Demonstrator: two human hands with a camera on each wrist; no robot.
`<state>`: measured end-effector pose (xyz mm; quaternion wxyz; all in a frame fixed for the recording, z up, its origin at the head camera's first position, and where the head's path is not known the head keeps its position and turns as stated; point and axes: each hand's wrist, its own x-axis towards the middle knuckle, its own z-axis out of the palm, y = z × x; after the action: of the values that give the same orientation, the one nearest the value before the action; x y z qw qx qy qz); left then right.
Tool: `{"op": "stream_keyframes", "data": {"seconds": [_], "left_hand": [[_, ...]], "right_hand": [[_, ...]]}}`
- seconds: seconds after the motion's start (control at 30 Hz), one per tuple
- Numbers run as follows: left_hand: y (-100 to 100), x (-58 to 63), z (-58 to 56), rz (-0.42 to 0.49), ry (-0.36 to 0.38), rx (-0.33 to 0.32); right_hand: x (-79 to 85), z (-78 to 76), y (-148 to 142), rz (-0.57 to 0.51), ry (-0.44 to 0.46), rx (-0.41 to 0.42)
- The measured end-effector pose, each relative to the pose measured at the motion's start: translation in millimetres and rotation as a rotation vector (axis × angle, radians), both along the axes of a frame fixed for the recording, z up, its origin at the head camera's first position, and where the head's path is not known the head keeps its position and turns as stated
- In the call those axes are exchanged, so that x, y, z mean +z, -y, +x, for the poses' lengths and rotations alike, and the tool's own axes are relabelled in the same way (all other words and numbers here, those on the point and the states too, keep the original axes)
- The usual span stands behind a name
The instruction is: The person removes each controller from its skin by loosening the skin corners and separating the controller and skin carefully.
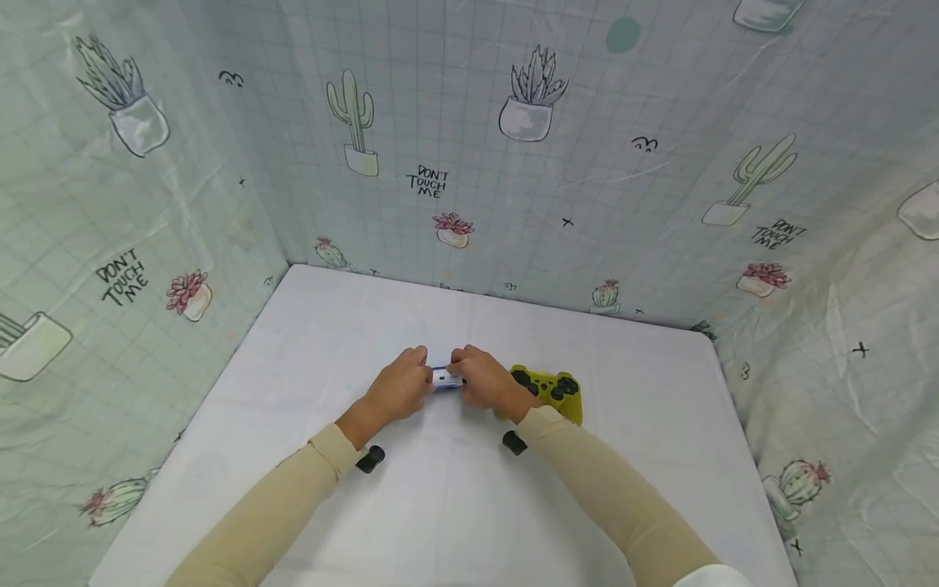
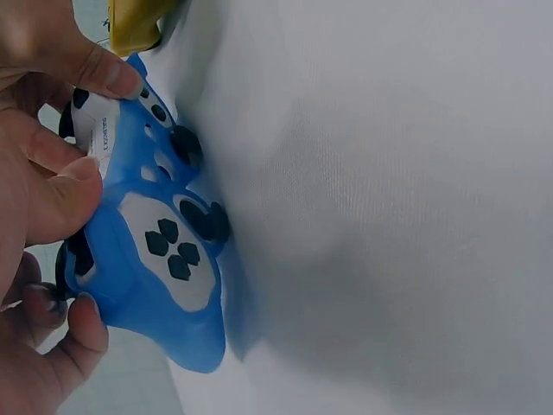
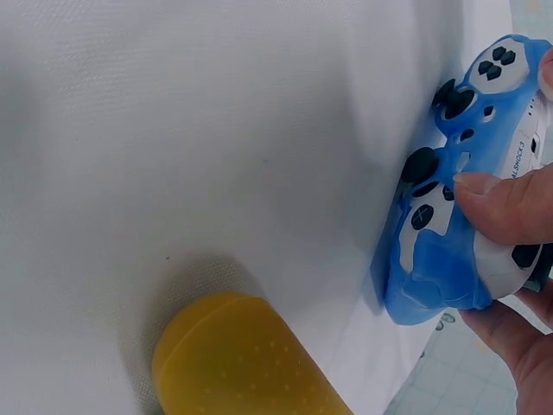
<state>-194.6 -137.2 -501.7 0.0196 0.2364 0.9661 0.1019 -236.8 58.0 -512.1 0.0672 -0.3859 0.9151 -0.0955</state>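
Observation:
A white game controller in a blue rubbery cover (image 2: 143,268) is held over the white table between both hands, its buttons and sticks facing me. My left hand (image 1: 402,385) grips its left end, thumb on the top edge and fingers curled behind. The right hand (image 1: 484,379) pinches the right end, its thumb (image 3: 505,207) pressing the front near the small middle buttons. In the right wrist view, white shell (image 3: 501,270) shows bare beside the blue cover at the right grip. The head view shows only a small strip of the controller between the fists.
A yellow game controller (image 1: 548,381) lies on the table (image 1: 623,489) just right of my right hand, partly behind the wrist. Below the wrists are small black wrist-worn devices (image 1: 371,459). Cloth walls (image 1: 469,98) printed with cacti enclose the table at the back and both sides.

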Motion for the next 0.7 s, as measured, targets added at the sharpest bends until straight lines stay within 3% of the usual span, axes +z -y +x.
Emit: {"op": "stream_keyframes", "data": {"seconds": [0.3, 0.53, 0.7], "left_hand": [[10, 2.7, 0.0, 0.135, 0.106, 0.013], [22, -7.3, 2.4, 0.23, 0.034, -0.023], [32, -12.4, 7.0, 0.247, 0.008, -0.021]], "right_hand": [[-0.7, -2.0, 0, 0.008, -0.009, 0.026], [6.8, -1.1, 0, 0.043, 0.003, 0.005], [7.6, -0.6, 0, 0.05, 0.019, 0.002]]}}
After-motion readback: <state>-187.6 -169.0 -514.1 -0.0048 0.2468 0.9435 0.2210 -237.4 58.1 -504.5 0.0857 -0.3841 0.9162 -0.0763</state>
